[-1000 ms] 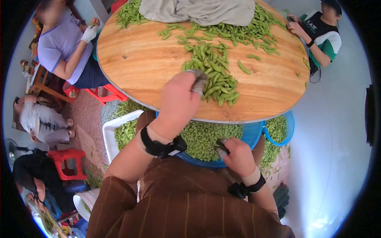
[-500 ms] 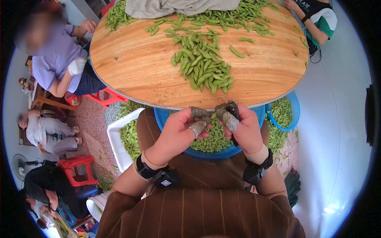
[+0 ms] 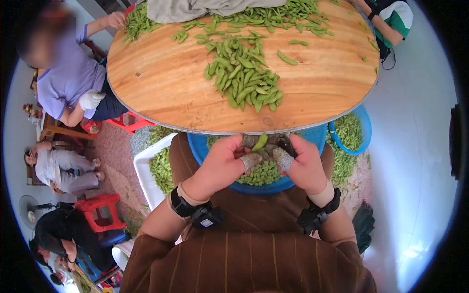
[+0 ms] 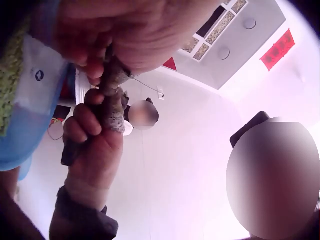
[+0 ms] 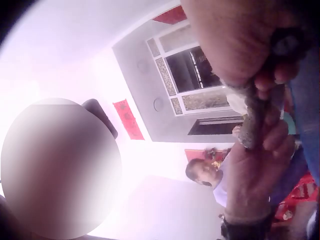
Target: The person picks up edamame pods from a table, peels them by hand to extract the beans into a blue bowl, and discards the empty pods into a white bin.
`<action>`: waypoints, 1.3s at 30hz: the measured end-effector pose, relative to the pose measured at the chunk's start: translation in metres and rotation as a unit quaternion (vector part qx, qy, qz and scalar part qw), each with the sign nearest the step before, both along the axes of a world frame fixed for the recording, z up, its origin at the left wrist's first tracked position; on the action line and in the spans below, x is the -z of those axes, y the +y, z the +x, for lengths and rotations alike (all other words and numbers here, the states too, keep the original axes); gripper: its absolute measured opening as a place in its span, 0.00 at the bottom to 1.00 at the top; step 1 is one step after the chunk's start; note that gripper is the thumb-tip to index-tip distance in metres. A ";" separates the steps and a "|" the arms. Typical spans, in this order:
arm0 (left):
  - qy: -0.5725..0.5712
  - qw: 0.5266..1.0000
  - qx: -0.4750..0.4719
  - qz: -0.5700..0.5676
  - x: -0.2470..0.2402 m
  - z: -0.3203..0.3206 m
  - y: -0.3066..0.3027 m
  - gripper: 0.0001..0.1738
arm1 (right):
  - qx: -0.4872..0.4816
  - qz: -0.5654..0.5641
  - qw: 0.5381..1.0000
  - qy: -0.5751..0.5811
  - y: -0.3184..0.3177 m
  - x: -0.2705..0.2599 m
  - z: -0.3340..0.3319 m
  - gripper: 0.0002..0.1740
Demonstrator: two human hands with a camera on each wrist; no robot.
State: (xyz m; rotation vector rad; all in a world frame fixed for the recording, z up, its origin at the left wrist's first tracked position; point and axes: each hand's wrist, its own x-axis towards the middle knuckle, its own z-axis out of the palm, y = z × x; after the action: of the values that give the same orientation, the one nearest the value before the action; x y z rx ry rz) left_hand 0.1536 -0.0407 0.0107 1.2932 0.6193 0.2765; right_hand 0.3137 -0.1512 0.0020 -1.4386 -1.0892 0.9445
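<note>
In the head view a green pod (image 3: 261, 142) is pinched in the taped fingers of my left hand (image 3: 220, 162), just beyond the table's near edge. My right hand (image 3: 308, 163) meets it there, its taped thumb and forefinger curled round a small dark tool (image 3: 285, 144) by the pod. Beneath both hands is a blue basin (image 3: 196, 146) of shelled green beans (image 3: 264, 175). A pile of pods (image 3: 244, 78) lies on the wooden table (image 3: 156, 88). Both wrist views show the fingertips of the two hands close together; the pod is hard to make out there.
A grey cloth (image 3: 176, 10) covers pods at the far side. To the left stand a white tray (image 3: 146, 168) of pods and a red stool (image 3: 100, 207); to the right, a blue basket (image 3: 364, 128). A person in purple (image 3: 73, 78) sits left, another (image 3: 391, 24) at far right.
My left hand has come back from the pod pile to the right hand above the basin. A green pod now shows between the hands. The person in purple has reached towards the table.
</note>
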 end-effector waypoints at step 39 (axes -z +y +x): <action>0.096 0.976 0.030 0.194 0.024 -0.005 -0.009 0.04 | 0.062 0.026 0.994 -0.087 -0.005 0.020 0.001 0.15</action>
State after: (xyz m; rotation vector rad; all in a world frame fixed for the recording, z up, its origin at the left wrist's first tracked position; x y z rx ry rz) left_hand 0.1491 -0.0497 -0.0130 1.7273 0.7102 0.2307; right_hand 0.3149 -0.1565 -0.0178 -1.5496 -1.1282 0.7074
